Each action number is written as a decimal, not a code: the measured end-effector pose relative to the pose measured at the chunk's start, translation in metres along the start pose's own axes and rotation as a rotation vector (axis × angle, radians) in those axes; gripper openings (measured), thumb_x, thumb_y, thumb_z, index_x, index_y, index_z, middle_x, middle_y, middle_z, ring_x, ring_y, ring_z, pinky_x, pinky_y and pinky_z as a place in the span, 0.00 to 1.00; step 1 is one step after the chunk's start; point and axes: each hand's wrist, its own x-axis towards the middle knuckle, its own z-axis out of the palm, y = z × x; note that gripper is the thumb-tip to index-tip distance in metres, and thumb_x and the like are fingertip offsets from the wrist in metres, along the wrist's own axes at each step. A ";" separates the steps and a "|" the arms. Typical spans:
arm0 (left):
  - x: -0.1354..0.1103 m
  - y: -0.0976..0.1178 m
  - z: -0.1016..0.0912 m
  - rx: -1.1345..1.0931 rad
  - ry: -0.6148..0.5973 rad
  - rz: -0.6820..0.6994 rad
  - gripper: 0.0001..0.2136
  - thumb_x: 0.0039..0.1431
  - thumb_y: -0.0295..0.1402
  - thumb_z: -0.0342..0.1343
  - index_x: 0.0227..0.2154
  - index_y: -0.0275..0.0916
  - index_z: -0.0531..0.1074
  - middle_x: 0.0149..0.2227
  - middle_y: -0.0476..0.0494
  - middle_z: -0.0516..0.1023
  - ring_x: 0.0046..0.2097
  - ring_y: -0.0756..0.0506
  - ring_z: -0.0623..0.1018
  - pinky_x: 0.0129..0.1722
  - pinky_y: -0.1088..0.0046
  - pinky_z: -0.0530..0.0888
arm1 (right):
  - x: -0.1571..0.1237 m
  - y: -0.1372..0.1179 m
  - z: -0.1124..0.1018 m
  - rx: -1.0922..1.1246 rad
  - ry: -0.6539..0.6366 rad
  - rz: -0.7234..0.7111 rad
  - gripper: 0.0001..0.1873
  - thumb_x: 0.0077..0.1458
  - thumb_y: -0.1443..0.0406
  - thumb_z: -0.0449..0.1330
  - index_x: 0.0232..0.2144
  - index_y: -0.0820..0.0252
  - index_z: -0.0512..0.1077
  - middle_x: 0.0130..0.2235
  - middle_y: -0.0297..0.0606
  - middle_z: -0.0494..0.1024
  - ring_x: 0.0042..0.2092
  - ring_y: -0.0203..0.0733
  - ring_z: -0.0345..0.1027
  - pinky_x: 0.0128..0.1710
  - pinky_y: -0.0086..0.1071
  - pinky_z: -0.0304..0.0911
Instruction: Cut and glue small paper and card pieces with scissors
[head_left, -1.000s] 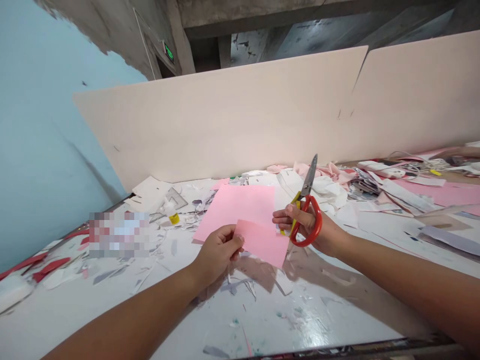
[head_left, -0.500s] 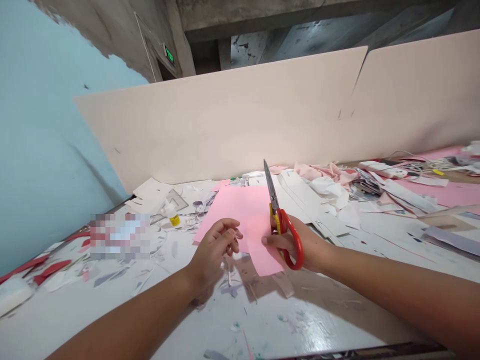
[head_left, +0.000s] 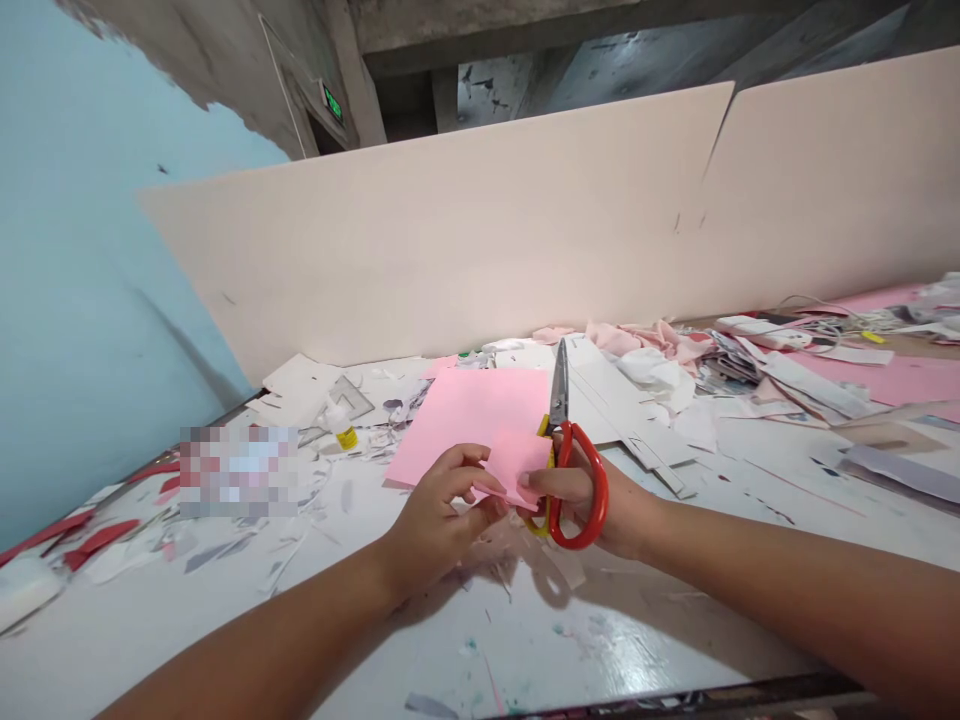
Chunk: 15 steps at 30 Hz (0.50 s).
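Observation:
A small piece of pink paper (head_left: 512,462) is held up between both hands, its lower edge folded over. My left hand (head_left: 446,505) pinches the paper's lower left edge between thumb and fingers. On the other side, my right hand (head_left: 581,495) presses its thumb on the paper and also holds a pair of scissors (head_left: 576,480) with red and yellow handles. The scissor blades point up and away and look closed. Behind the hands, a larger sheet of pink paper (head_left: 469,410) lies flat on the table.
A white table (head_left: 637,640) carries many paper scraps. To the left are a small glue bottle with a yellow label (head_left: 345,432), a clear set square (head_left: 352,398) and red scraps (head_left: 101,540). White card strips (head_left: 607,400) and crumpled paper lie right. A pale partition (head_left: 450,250) stands behind.
My left hand has moved right and taken hold of the small pink paper, which is now folded and shorter. The scissors have tilted more upright in my right hand.

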 end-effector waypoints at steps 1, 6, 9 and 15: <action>0.000 0.001 0.000 -0.038 0.002 -0.018 0.07 0.52 0.36 0.54 0.27 0.39 0.72 0.45 0.43 0.66 0.41 0.47 0.70 0.38 0.70 0.69 | 0.000 0.000 0.000 -0.030 -0.012 0.016 0.02 0.41 0.68 0.58 0.21 0.62 0.67 0.21 0.34 0.69 0.24 0.38 0.65 0.24 0.32 0.60; 0.000 0.003 0.001 -0.285 0.007 -0.220 0.11 0.51 0.40 0.55 0.32 0.38 0.69 0.34 0.44 0.72 0.34 0.48 0.72 0.32 0.71 0.69 | -0.004 -0.007 0.003 -0.309 -0.044 0.004 0.02 0.41 0.71 0.56 0.21 0.61 0.66 0.22 0.33 0.70 0.27 0.38 0.68 0.26 0.29 0.62; 0.000 0.003 0.003 -0.333 0.060 -0.248 0.12 0.47 0.39 0.58 0.32 0.38 0.66 0.29 0.48 0.71 0.31 0.50 0.71 0.29 0.74 0.68 | -0.006 -0.013 0.008 -0.392 -0.047 0.008 0.03 0.41 0.71 0.56 0.24 0.60 0.66 0.24 0.31 0.71 0.28 0.38 0.69 0.28 0.28 0.62; 0.002 0.003 0.004 -0.343 0.183 -0.190 0.11 0.48 0.35 0.58 0.30 0.39 0.61 0.27 0.52 0.67 0.29 0.53 0.68 0.29 0.77 0.66 | -0.007 -0.011 0.014 -0.286 -0.016 -0.005 0.05 0.41 0.71 0.56 0.22 0.59 0.62 0.24 0.29 0.68 0.29 0.36 0.66 0.32 0.30 0.63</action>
